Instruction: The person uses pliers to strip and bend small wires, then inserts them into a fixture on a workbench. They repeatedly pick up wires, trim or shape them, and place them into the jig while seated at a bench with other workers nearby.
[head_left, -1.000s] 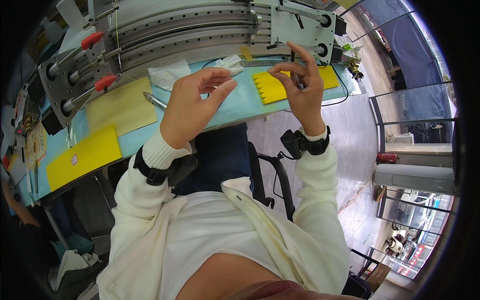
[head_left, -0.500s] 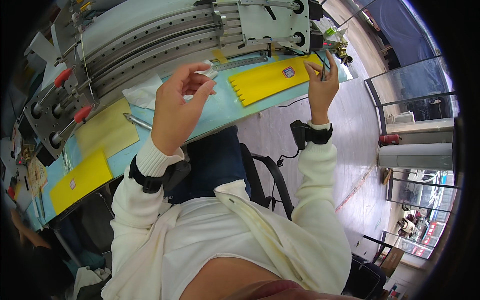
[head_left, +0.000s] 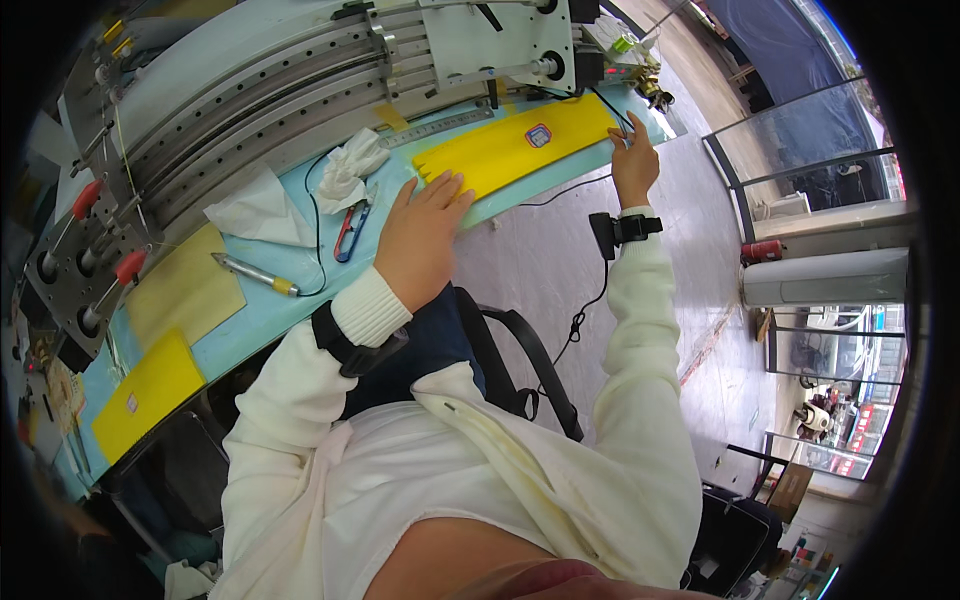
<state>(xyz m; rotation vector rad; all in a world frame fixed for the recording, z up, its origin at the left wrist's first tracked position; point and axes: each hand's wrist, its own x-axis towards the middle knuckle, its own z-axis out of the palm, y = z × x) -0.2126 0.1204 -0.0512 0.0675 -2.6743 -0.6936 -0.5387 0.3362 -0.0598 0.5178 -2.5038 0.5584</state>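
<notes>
A long yellow strip point(head_left: 490, 150) with a notched left end and a small printed patch lies near the bench's front edge. My left hand point(head_left: 422, 235) rests on its left end, palm down, fingers stretched out and holding nothing. At the strip's right end is my right hand point(head_left: 635, 170), thumb and fingertips drawn together by the corner. A thin dark line runs to those fingertips; whether it is a tool or a cable I cannot tell. Left of my left hand lie a red-and-blue cutter point(head_left: 352, 232), crumpled white tissue point(head_left: 350, 170) and a pen-shaped metal tool point(head_left: 255, 274) with a cable.
A large rail machine point(head_left: 270, 110) with red-handled levers point(head_left: 130, 266) spans the back of the bench. Behind the strip lies a steel ruler point(head_left: 440, 127). Another yellow piece point(head_left: 150, 392) and a tan sheet point(head_left: 190, 280) are at the left. A black chair point(head_left: 530, 350) stands below the bench.
My left hand has come down from above the bench onto the strip's left end, its fingers straightening. My right hand has moved to the strip's right corner. The whole view has shifted slightly.
</notes>
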